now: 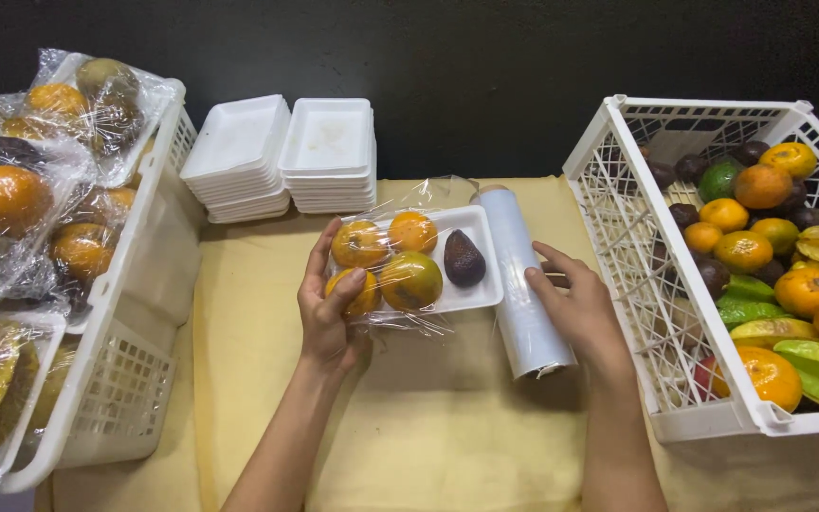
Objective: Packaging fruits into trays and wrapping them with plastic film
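Head view, left hand: your left hand (327, 308) grips the left end of the white foam tray (482, 248), fingers up along its edge and thumb pressed down on the front orange through the film.
Head view, tray: it sits at the middle of the yellow-covered table (428, 436), tilted slightly, holding four oranges (410, 280) and one dark avocado (464, 258) under loose clear film (414, 201).
Head view, right hand: your right hand (575, 305) lies on the roll of cling film (521, 284), fingers loosely spread over its right side, not closed round it.
Head view, roll: it lies just beside the tray's right end, running from the back of the table towards you.
Head view, right side: a white crate (609, 204) of loose oranges, avocados and green fruit.
Head view, left side: a white basket (120, 313) piled with wrapped fruit trays.
Head view, back: two stacks of empty foam trays (282, 152).
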